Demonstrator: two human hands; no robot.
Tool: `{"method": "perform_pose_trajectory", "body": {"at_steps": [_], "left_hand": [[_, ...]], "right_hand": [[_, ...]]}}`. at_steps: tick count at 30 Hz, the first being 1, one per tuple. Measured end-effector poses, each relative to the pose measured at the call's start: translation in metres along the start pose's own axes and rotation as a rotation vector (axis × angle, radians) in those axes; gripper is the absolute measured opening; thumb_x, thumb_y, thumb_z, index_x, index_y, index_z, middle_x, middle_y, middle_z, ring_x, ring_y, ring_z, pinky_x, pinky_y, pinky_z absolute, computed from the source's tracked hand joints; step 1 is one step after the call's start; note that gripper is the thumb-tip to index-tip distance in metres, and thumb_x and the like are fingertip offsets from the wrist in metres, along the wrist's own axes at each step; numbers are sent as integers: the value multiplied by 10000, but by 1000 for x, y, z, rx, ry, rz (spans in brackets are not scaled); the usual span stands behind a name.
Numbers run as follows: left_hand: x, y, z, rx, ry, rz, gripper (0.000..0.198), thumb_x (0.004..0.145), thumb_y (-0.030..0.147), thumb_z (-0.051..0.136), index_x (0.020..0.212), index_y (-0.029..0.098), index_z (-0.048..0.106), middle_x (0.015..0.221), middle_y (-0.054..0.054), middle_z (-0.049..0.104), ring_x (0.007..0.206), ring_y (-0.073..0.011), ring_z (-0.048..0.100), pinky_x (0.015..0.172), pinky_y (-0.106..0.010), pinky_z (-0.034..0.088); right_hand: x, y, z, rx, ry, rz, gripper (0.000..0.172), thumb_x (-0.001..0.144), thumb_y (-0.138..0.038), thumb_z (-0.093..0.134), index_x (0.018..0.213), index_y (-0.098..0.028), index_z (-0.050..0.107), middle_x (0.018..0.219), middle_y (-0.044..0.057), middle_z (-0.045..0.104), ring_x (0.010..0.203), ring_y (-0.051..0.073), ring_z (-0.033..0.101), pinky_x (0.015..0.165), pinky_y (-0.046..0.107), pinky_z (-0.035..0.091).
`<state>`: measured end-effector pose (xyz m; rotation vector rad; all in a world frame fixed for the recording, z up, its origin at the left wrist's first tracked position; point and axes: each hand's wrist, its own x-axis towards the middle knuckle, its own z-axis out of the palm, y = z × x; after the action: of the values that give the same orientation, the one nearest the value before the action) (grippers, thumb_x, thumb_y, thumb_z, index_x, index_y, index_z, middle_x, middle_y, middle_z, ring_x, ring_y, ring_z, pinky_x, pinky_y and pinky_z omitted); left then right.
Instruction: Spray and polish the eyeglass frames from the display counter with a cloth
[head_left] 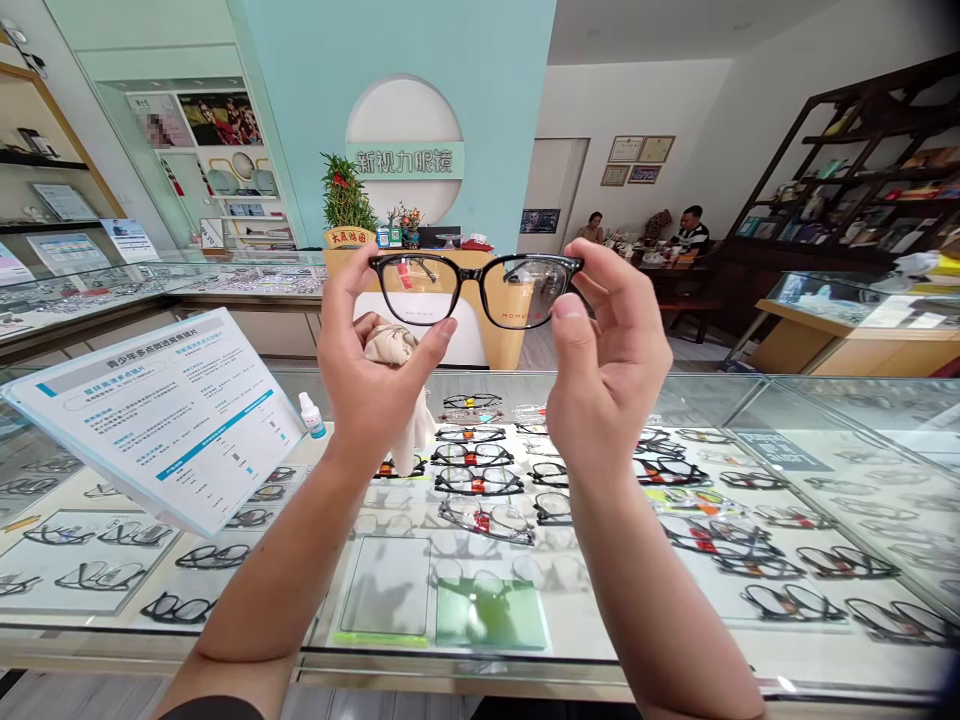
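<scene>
Far left on the glass counter (675,640): tilted info card (161,420), small dropper bottle (311,414) beside it. Left hand (371,365) pinches the left rim of the black glasses (478,288), cloth (394,345) tucked in the palm. Right hand (607,370) clamps the right rim. Frame is held level at eye height, lenses facing the wearer, likely for inspection.

glass counter (750,400) bears a small dropper bottle (311,415), perhaps a sign (161,415).
</scene>
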<state>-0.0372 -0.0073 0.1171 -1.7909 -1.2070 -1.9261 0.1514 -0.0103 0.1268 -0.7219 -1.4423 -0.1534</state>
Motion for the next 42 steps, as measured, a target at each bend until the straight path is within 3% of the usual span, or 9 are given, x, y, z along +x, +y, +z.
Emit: {"method": "perform_pose_trajectory", "body": {"at_steps": [5, 10, 13, 17, 22, 26, 35, 39, 42], "left_hand": [[-1, -7, 3, -90, 5, 40, 770, 948, 590, 831, 1619, 397, 506, 1728, -88, 548, 1574, -335, 556, 1059, -457, 636], [-2, -17, 10, -127, 59, 137, 870, 898, 634, 880, 1631, 353, 505, 1696, -116, 557, 1567, -371, 551, 1048, -444, 633], [-4, -20, 16, -125, 112, 194, 896, 894, 667, 869, 1636, 329, 498, 1658, -142, 572, 1538, -379, 563, 1047, -455, 636], [-7, -22, 23, -105, 147, 231, 931, 888, 695, 863, 1644, 305, 486, 1611, -160, 583, 1507, -384, 577, 1034, -462, 643], [-8, -24, 25, -80, 135, 220, 941, 875, 690, 882, 1642, 311, 490, 1570, -156, 601, 1470, -373, 604, 1021, -456, 652], [-7, -27, 25, -137, 115, 218, 920, 882, 679, 884, 1642, 331, 499, 1585, -144, 589, 1483, -375, 599, 1022, -454, 655], [-8, -28, 27, -185, 81, 203, 891, 889, 654, 886, 1637, 354, 507, 1640, -126, 576, 1460, -355, 623, 1054, -467, 653], [-8, -26, 29, -189, 69, 172, 878, 900, 664, 866, 1634, 346, 506, 1663, -122, 572, 1482, -345, 620, 1065, -458, 659], [-7, -26, 29, -240, 32, 126, 872, 912, 668, 853, 1645, 382, 477, 1681, -115, 569, 1514, -340, 614, 1087, -460, 657]], "right_hand": [[1, 4, 1, 173, 110, 0, 415, 1171, -442, 423, 1426, -343, 735, 1416, 108, 739, 1396, 343, 696, 1176, 634, 579], [3, 17, 4, 383, 146, 94, 361, 1130, -566, 571, 1301, -332, 787, 1354, 87, 765, 1344, 330, 714, 1167, 589, 592], [5, 23, 6, 475, 163, 150, 337, 1097, -578, 639, 1250, -326, 802, 1326, 82, 773, 1284, 306, 731, 1117, 551, 618], [8, 25, 7, 568, 209, 206, 199, 1069, -449, 718, 1141, -304, 835, 1211, 53, 798, 1099, 232, 763, 981, 445, 647], [7, 27, 5, 512, 150, 177, 317, 1106, -559, 639, 1187, -299, 800, 1264, 65, 790, 1223, 258, 772, 969, 425, 659], [7, 28, 3, 574, 99, 244, 357, 1082, -617, 659, 1212, -307, 779, 1299, 81, 791, 1272, 284, 766, 981, 454, 681], [10, 28, 5, 667, 102, 230, 233, 1090, -507, 673, 1138, -304, 775, 1122, 47, 796, 1126, 245, 822, 837, 386, 699], [11, 28, 7, 763, 141, 240, 137, 1077, -401, 706, 1098, -296, 790, 1104, 24, 817, 914, 163, 794, 771, 336, 678], [10, 29, 7, 754, 123, 243, 154, 1079, -439, 708, 1119, -309, 780, 1152, 27, 819, 998, 185, 802, 838, 365, 693]]}}
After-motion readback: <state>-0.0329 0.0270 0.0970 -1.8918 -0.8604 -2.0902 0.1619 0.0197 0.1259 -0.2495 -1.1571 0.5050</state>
